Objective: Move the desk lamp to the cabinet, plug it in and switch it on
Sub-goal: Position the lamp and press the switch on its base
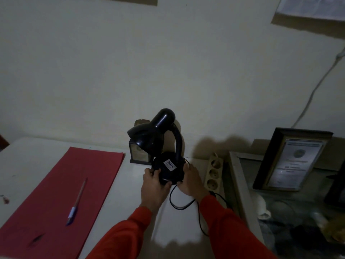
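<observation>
A black desk lamp [158, 135] with a curved neck and a round base stands on a white surface [130, 193] near the wall, its shade unlit. My left hand [154, 186] grips the left side of the base, and my right hand [190, 181] grips the right side. The lamp's black cord [182, 206] loops on the surface below the base and trails off toward the lower right. A beige power strip [213, 171] with three empty sockets lies just right of the lamp.
A red paper folder [56, 193] with a pen [76, 202] on it covers the left of the surface. A small dark framed item [137, 152] stands behind the lamp. A framed certificate [291, 159] leans at the right on a glass-topped cabinet [240, 184]. A white cable [317, 85] runs down the wall.
</observation>
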Tool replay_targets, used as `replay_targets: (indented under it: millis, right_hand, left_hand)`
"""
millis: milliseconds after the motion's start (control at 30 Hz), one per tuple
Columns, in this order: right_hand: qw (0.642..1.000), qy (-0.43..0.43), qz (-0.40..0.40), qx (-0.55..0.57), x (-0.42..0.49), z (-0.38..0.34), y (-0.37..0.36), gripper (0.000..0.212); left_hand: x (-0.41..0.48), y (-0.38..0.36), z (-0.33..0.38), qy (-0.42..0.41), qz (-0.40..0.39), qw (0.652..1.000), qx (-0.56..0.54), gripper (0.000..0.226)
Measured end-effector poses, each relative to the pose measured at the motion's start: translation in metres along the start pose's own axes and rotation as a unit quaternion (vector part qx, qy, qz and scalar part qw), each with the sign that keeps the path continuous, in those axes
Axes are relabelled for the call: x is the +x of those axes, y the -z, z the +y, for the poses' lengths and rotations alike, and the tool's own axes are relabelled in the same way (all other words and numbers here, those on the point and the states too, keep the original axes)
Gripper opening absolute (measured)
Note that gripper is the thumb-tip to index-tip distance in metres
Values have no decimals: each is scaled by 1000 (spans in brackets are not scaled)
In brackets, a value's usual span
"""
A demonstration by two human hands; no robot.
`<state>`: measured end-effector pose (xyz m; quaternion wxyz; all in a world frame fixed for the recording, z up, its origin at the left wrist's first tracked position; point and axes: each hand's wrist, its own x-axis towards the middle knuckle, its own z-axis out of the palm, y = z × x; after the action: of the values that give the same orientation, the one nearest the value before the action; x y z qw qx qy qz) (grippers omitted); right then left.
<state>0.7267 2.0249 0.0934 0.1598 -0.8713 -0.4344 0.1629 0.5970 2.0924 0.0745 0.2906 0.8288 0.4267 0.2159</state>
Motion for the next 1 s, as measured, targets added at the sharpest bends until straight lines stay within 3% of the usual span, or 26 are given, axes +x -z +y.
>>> replay_targets:
  millis: [100,267,433,633,767,900,1000]
  right_hand:
    - [999,6,6,44,5,-2,1,85]
    - [998,21,7,55,11,3,-1,70]
    - [998,29,17,51,10,6,-4,68]
    - [996,40,53,-53,-1,3,-12,69]
    - [983,105,84,-125,-10,-8,-20,65]
    - [975,181,56,-119,-7,-19,-20,63]
    - [973,179,7,-144,0,-23,-19,67]
  left_hand:
    - [4,-5,0,0,10,1000,13,62]
    - [8,-10,-5,-19,19,999,27,63]
    - [6,-10,-5,-32,13,999,29,61]
    - [-8,-4,-17,-92,-17,992,88,67]
    - [-23,-3,-38,-97,-44,984,143,64]
    - [-33,4,-57,-95,-68,974,193,58]
    - [-42,13,-66,-98,-69,975,186,56]
